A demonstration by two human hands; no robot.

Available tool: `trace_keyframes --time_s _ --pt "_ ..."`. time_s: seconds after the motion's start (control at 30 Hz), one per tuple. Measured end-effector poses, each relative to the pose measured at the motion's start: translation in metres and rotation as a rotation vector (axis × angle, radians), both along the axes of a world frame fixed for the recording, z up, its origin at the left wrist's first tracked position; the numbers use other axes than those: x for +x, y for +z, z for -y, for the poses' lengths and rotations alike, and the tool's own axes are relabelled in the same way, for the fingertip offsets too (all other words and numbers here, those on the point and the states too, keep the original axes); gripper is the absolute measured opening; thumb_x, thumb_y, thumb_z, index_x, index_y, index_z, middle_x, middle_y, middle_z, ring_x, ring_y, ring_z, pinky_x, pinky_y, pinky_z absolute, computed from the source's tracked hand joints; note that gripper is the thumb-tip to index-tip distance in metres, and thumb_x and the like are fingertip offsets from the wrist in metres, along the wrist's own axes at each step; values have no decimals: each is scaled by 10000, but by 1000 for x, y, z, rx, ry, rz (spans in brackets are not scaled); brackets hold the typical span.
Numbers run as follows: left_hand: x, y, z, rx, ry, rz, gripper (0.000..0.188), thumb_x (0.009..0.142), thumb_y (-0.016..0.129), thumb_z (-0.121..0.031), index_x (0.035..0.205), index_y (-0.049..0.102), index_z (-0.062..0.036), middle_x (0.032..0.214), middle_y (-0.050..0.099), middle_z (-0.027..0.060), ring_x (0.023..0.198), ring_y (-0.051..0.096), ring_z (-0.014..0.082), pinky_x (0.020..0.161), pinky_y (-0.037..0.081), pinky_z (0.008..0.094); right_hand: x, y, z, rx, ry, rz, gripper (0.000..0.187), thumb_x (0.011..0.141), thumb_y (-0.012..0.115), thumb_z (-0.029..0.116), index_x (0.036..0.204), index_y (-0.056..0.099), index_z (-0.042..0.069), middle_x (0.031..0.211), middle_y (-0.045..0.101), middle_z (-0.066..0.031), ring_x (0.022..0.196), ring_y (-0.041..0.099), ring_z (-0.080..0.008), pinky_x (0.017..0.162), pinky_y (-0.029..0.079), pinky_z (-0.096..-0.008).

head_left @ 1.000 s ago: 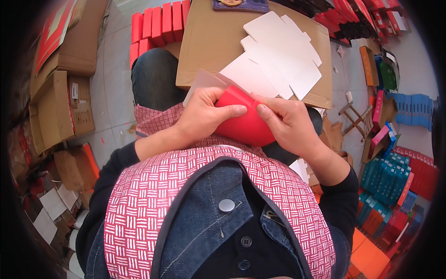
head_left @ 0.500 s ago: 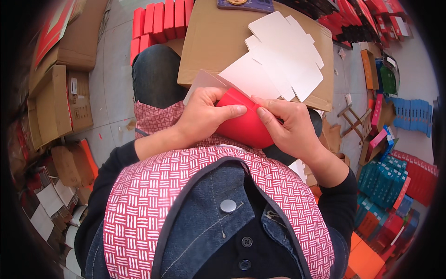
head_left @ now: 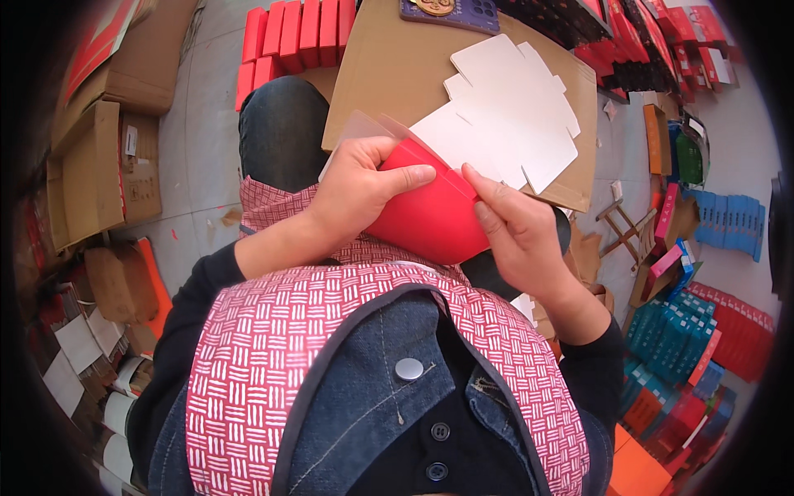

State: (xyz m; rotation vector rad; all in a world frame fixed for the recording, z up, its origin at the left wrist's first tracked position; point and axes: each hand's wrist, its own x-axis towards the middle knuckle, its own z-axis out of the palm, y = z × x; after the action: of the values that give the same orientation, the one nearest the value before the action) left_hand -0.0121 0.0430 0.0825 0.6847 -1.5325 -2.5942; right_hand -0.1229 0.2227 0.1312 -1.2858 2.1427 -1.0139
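A red cardboard box blank, bent into a curve with a folded strip along its far edge, is held over my lap. My left hand is closed on its left part, thumb lying on the red face. At the right end of the folded edge, my right hand pinches the card between thumb and fingers. Pale flaps of the same piece stick out beyond my left hand. Just past it lie flat white die-cut box blanks on a brown carton.
Red boxes stand in rows at the far left of the carton. A purple tray with a gold round piece sits on its far edge. An opened carton is at left; blue boxes and teal boxes are stacked at right.
My right hand has slid right and slightly down along the folded edge, baring more of the red strip. My left hand has shifted slightly up and left, still gripping the card.
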Motion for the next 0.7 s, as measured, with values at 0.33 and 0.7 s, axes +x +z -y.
trace_keyframes --time_s 0.33,0.7 --pt "-4 -5 4 131 -38 -48 182 837 682 -81 989 683 18 897 697 91 781 654 128 746 527 246 -1 -3 -6 -74 45 -77 350 861 597 -5 1211 585 -23 1128 637 -210 977 663 -297 830 517 -311" --pt "2 5 10 -14 -143 -148 190 845 676 -82 992 670 37 889 684 78 790 630 103 717 518 235 0 5 -11 -98 -70 45 235 847 623 -1 1075 664 -37 987 692 -176 845 684 -208 743 523 -264"
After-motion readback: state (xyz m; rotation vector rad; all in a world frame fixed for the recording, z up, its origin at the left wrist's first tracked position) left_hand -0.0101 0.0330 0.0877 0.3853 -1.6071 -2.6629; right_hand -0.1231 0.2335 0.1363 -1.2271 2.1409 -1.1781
